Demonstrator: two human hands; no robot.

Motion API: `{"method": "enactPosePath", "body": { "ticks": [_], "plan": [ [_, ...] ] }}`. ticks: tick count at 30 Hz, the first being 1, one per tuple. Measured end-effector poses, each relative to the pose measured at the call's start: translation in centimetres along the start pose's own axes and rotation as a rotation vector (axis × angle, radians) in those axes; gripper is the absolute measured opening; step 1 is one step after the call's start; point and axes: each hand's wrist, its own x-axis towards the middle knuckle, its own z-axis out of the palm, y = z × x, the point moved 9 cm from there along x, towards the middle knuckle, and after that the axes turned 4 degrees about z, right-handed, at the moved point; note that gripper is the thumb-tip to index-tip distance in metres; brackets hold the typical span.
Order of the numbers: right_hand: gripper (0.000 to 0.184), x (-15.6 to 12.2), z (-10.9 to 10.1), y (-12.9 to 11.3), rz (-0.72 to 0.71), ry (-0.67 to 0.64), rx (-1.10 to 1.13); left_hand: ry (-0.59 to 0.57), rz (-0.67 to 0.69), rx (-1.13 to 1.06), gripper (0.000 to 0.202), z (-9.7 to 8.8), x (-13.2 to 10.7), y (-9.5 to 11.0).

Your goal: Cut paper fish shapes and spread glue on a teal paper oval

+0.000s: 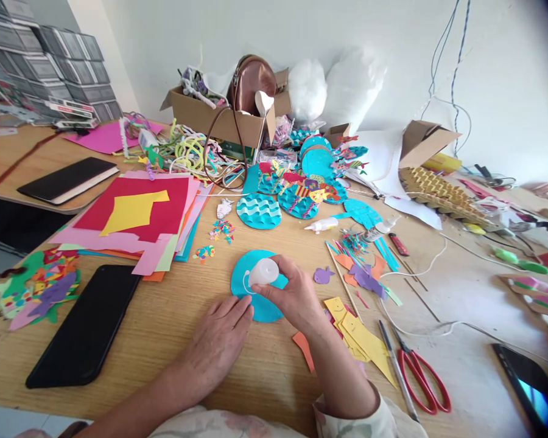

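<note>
A round blue disc (pixel 267 311) lies flat on the table in front of me. My right hand (pixel 296 295) is closed round a white glue bottle (pixel 263 272), tilted over the disc. A curved white line of glue (pixel 246 282) shows on the disc left of the bottle; the nozzle itself is hidden. My left hand (pixel 223 337) rests flat, fingers stretched out, with the fingertips at the disc's lower left edge. A small purple paper fish (pixel 322 275) lies right of the disc, and small coloured paper bits (pixel 204 253) lie to its upper left.
Coloured paper sheets (pixel 164 207) and a black phone (pixel 84 325) lie left. Red-handled scissors (pixel 422 377), a craft knife (pixel 397 368) and yellow paper pieces (pixel 360 337) lie right. Decorated blue discs (pixel 258 211), another glue bottle (pixel 322 225) and a cardboard box (pixel 214 118) stand farther back.
</note>
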Motion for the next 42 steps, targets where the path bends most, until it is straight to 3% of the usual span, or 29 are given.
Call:
{"method": "enactPosePath", "body": {
  "ticks": [42],
  "plan": [
    [0.019,0.19,0.59,0.76,-0.021,-0.016,0.017,-0.046,-0.017,-0.001,0.03,0.53,0.14,0.03]
  ]
}}
